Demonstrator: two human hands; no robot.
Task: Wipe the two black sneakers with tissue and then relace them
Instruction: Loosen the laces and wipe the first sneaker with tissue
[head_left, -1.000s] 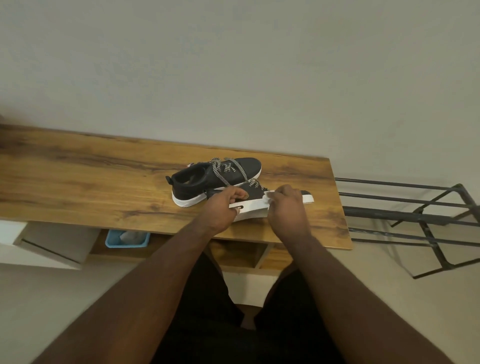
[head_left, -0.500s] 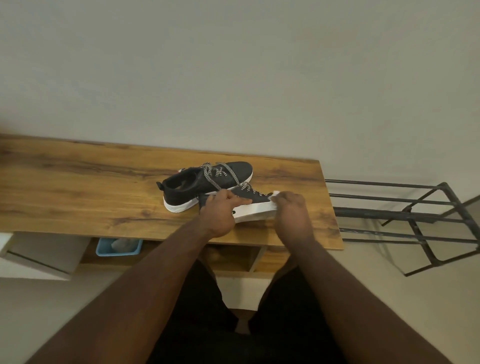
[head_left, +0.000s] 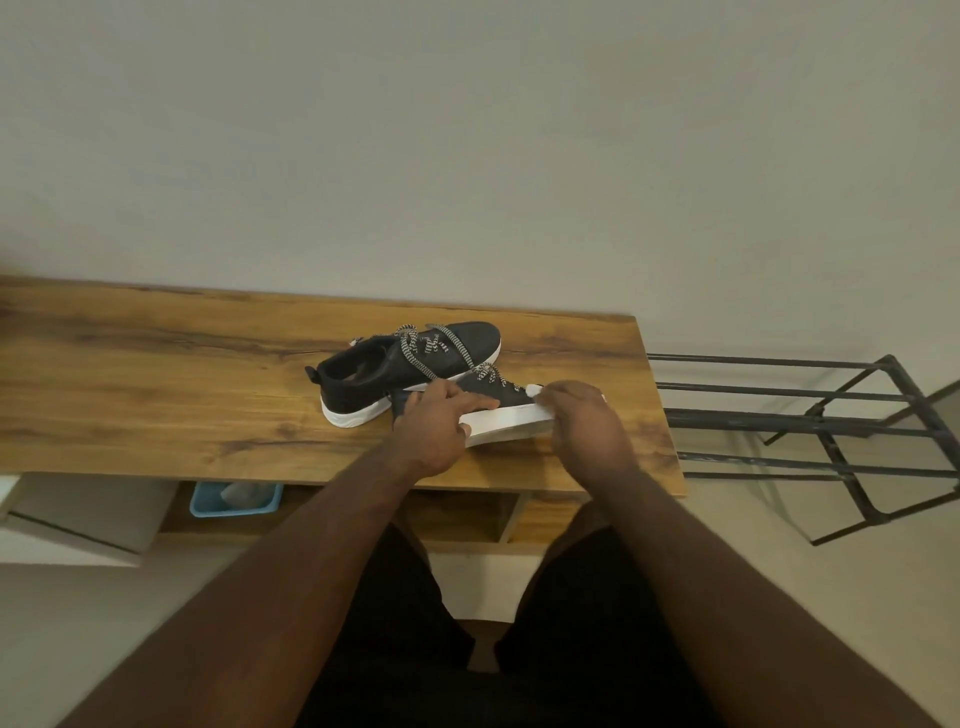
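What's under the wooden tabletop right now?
Under the wooden tabletop sits an open shelf holding a blue basket with something pale inside, too blurred to identify. A white cabinet stands at the left. The arms cover the shelf's middle.

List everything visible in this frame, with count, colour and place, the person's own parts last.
far sneaker: 1, black with white sole, upright on the desk
near sneaker: 1, black with white sole, tipped toward the camera, at the desk's right front
tissue: 1, white, at the near sneaker's toe
desk: 1, brown wood, against the wall
basket: 1, blue, under the desk
metal rack: 1, black, right of the desk
left hand: holds the near sneaker
right hand: holds the tissue
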